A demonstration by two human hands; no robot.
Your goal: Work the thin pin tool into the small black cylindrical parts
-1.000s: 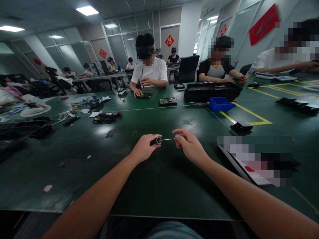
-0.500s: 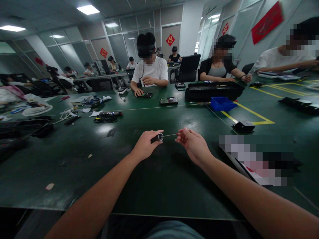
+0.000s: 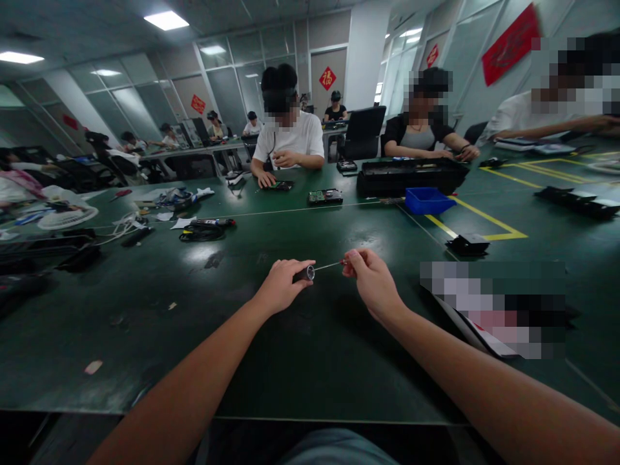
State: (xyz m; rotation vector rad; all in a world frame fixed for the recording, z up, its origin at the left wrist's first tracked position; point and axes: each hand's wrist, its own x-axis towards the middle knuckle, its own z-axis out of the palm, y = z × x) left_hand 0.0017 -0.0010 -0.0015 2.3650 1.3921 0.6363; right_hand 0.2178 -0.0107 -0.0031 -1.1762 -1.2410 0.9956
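Note:
My left hand [image 3: 282, 284] is closed around a short black cylinder [image 3: 301, 276]. Its round, silver-rimmed end, like a flashlight head, faces right toward my other hand. Between the thumb and fingers of my right hand [image 3: 371, 279] is a thin metal rod [image 3: 328, 266] like a screwdriver shaft, with a bit of red by the fingertips. The rod slants down to the left, its far end at the cylinder's silver rim. I cannot tell whether it goes inside or only touches. Both hands are held over the green tabletop [image 3: 310, 368].
A pixelated item with white edges [image 3: 484, 316] lies right of my right forearm. Beyond it are a small black part [image 3: 467, 245], a blue bin [image 3: 429, 201] and a long black housing [image 3: 411, 177]. A coiled black cable [image 3: 203, 230] lies at left. Across the table a co-worker [image 3: 290, 139] handles a part.
My left hand and the cylinder have dropped slightly, and the rod slants more steeply between my hands. The camera view has shifted a little to the right. Both holds stay the same.

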